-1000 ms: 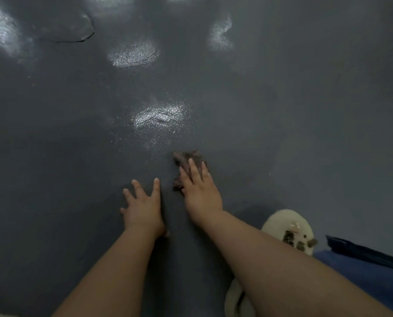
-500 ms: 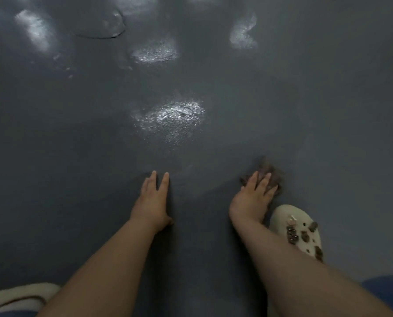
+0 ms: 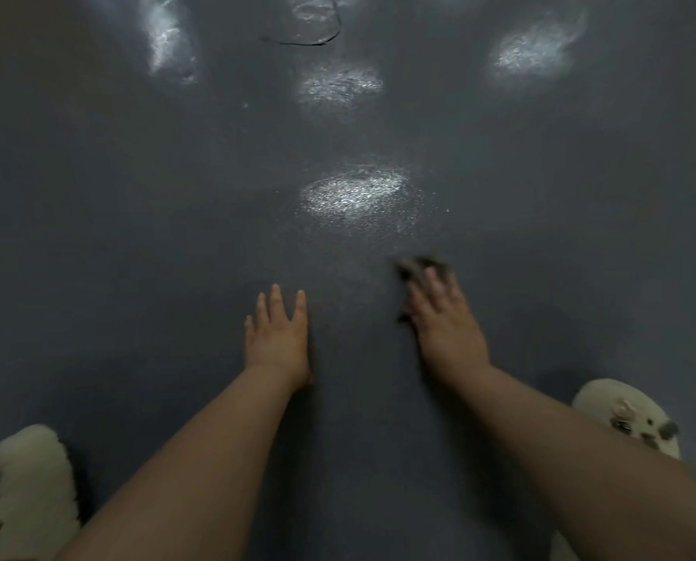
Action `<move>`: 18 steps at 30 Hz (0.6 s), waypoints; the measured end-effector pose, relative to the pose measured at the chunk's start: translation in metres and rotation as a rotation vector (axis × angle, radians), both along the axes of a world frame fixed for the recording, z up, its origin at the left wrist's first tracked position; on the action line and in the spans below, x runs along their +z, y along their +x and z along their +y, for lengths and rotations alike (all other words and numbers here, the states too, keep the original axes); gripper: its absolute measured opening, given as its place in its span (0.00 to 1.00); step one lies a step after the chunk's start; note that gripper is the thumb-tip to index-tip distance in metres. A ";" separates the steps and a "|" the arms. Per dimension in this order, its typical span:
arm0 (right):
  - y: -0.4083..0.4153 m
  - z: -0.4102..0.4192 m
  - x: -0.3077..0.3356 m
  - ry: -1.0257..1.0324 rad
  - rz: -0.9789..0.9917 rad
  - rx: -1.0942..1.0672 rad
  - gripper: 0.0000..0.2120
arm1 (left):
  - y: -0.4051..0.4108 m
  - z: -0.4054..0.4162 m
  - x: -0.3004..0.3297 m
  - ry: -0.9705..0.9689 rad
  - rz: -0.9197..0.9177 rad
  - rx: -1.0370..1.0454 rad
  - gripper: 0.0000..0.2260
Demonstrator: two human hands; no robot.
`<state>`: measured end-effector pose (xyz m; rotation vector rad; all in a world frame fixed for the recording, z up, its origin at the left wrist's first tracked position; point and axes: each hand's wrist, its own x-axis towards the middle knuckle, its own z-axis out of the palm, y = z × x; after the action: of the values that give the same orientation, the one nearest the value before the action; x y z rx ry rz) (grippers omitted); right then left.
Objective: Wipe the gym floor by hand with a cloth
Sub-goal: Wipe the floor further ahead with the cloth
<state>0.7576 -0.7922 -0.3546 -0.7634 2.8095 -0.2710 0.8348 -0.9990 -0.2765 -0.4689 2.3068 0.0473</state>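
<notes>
1. Fingers of the right hand lay extended and slightly spread, pressing flat on a dark cloth; motion blur obscured their finer posture.
2. Only the cloth's far edge and left edge showed beyond the fingertips and the side of the hand; the remainder was covered by the palm.
3. The cloth rested on the dark grey gym floor, just below a bright reflective patch.
4. The left hand lay palm-down on the floor, fingers straight and close together, holding nothing, well apart from the cloth.
5. Both forearms were bare and extended forward from the lower edge of the view.
6. A cream shoe sat at lower left; a second cream shoe with dark charms sat at right, beside the right forearm.
7. A thin dark curved crack marked the floor near the top edge, among further reflective patches.
</notes>
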 end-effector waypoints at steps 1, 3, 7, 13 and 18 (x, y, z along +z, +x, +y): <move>-0.008 0.003 0.005 0.030 -0.022 -0.132 0.24 | 0.003 -0.004 -0.001 0.000 -0.010 0.015 0.55; -0.018 0.004 0.011 0.070 -0.088 -0.384 0.25 | 0.008 -0.013 -0.002 0.004 -0.028 0.045 0.56; -0.010 -0.028 0.015 0.055 -0.155 -0.505 0.26 | 0.013 -0.035 -0.004 0.007 -0.057 0.094 0.56; 0.048 -0.107 0.010 -0.053 -0.077 0.065 0.21 | 0.004 -0.074 -0.004 0.006 -0.065 0.146 0.55; 0.055 -0.118 0.009 0.018 -0.098 0.427 0.23 | -0.001 -0.086 -0.005 0.023 -0.076 0.134 0.56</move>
<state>0.8125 -0.9098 -0.3453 -1.2760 2.4741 -0.2013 0.8334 -1.0847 -0.2814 -0.6031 2.1960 0.1197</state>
